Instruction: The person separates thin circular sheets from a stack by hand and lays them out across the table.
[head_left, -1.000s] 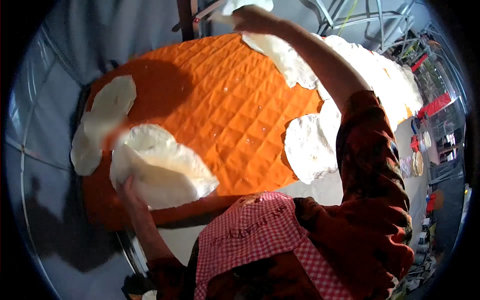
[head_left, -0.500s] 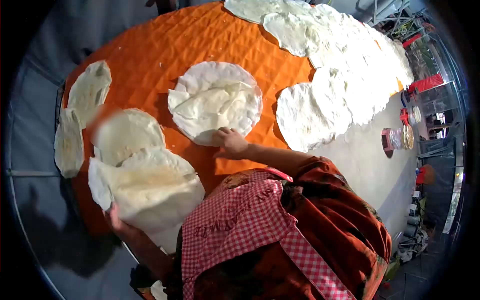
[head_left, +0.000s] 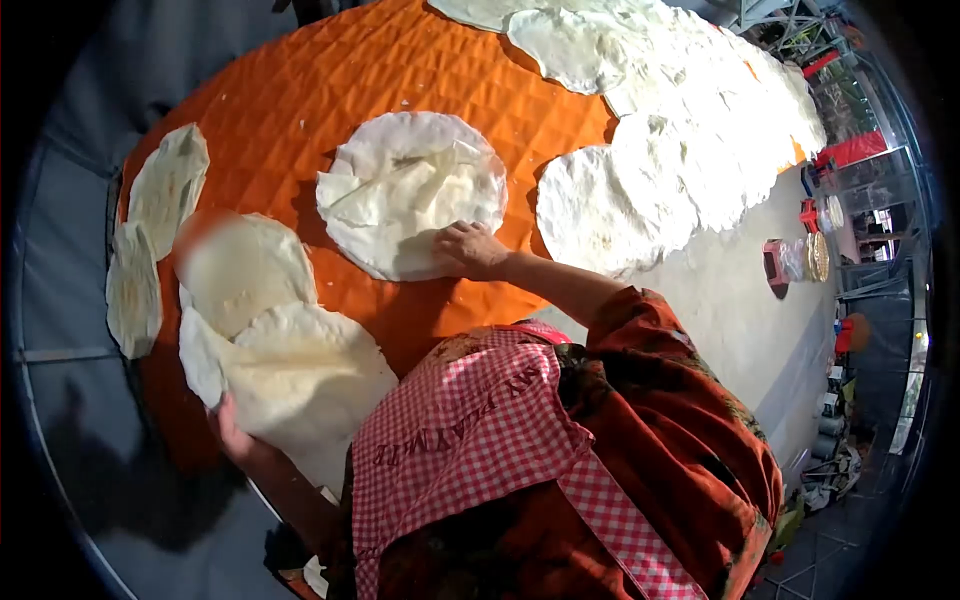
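Note:
In the head view, a round, thin white flatbread point(head_left: 350, 225) with loose folded pieces on top lies on the orange quilted cloth point(head_left: 260, 110). My right hand point(head_left: 470, 248) rests on its near right edge, fingers spread over the bread. At the lower left, my left hand point(head_left: 235, 432) holds the near left edge of another large flatbread point(head_left: 300, 365); its thumb side shows, while the other fingers are partly hidden by the bread. Just beyond lies one more flatbread point(head_left: 255, 275), partly overlapped and blurred at its far left.
Two narrow-looking flatbreads point(head_left: 168, 190) lie at the cloth's left edge. Many overlapping flatbreads point(head_left: 660, 130) cover the far right. A pale surface point(head_left: 720, 310) extends on the right, with a clear container with a gold lid point(head_left: 817, 257) on it.
My right hand has slid from the near edge of the round flatbread farther up along its right side. My left hand keeps to the same bread edge. The whole view has shifted slightly.

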